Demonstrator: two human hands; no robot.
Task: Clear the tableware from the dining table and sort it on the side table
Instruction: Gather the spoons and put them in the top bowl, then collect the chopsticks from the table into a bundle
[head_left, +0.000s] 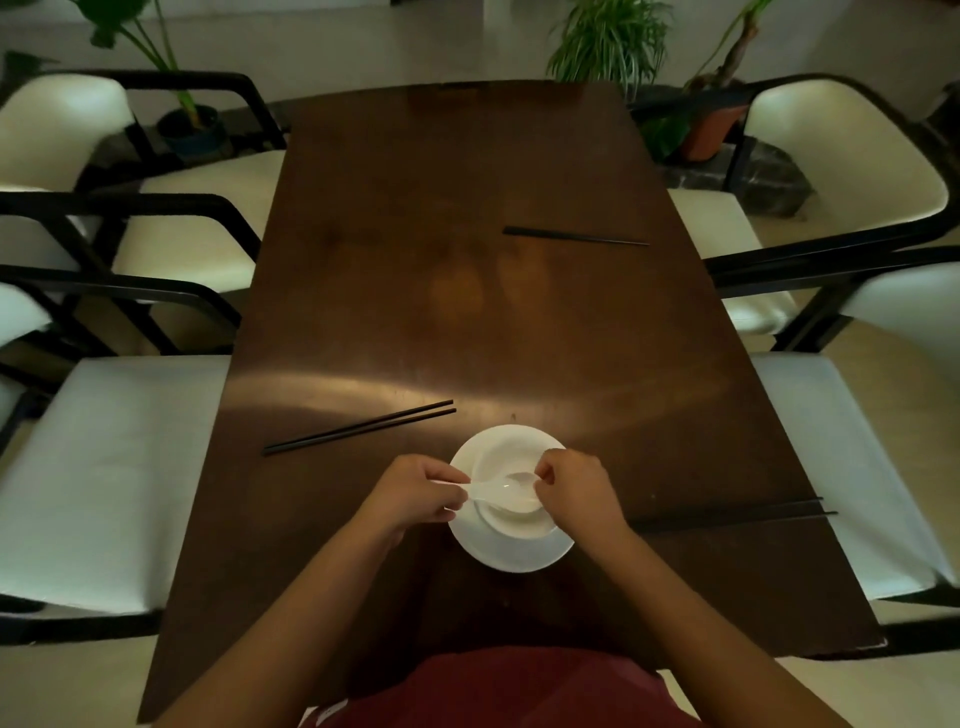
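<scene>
**A:** What has the left hand (415, 491) got?

**B:** Its fingers are pinched shut on the handle end of a white spoon (498, 491). The right hand (569, 491) is curled in at the other end, fingertips at the spoon's scoop. Whether it truly grips the scoop or only steadies it, I cannot tell.

**A:** How does the spoon lie?

**B:** Its long axis runs left to right, handle left, scoop right, across a white bowl (511, 499). The bowl sits on a white plate (511, 551) near the desk's (467, 312) near edge, right between the two hands.

**A:** So which hand should carry it off?

**B:** My judgement: the left, since it already has the handle. The right is nearer the bowl's rim and could take the stack.

**A:** And further out?

**B:** Three pairs of black chopsticks. The near-left chopsticks (358, 427) lie just beyond the left hand, slanting up to the right. The near-right chopsticks (737, 514) lie beside the right forearm, almost level. The far chopsticks (574, 236) lie well apart, on the far right.

**A:** The side table?

**B:** Not in view.
</scene>
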